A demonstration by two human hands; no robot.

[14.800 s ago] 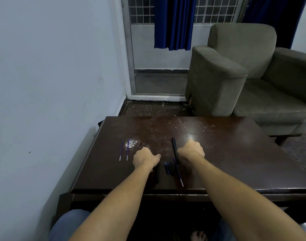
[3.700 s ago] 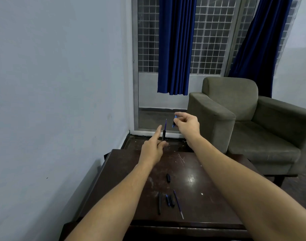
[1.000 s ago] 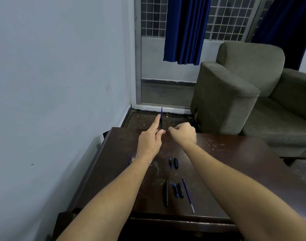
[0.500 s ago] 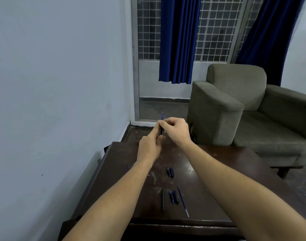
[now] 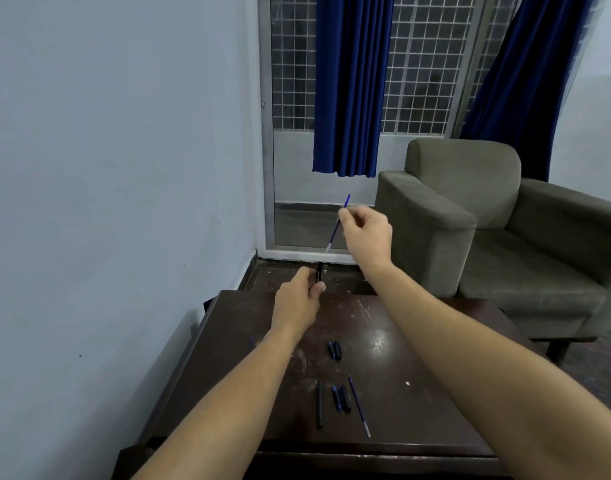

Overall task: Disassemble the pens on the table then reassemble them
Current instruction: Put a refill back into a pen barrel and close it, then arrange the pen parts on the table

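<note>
My left hand (image 5: 299, 301) grips a black pen barrel (image 5: 319, 271) upright above the far edge of the dark wooden table (image 5: 418, 393). Higher up and apart from the barrel, my right hand (image 5: 366, 233) pinches a thin blue refill (image 5: 334, 233) that slants down to the left. Loose parts lie on the table near me: a black barrel (image 5: 319, 403), small dark caps (image 5: 342, 398), another blue refill (image 5: 359, 405), and two more small pieces (image 5: 334, 349) further back.
A pale wall runs close along the table's left side. An olive armchair (image 5: 487, 216) stands behind the table on the right. Blue curtains (image 5: 349, 84) hang over a grilled door beyond. A faint blue refill (image 5: 251, 341) lies by my left forearm.
Half a second ago both hands met at the pen. My right hand has since pulled the blue refill up and out of the barrel, and my left hand has dropped lower with the barrel.
</note>
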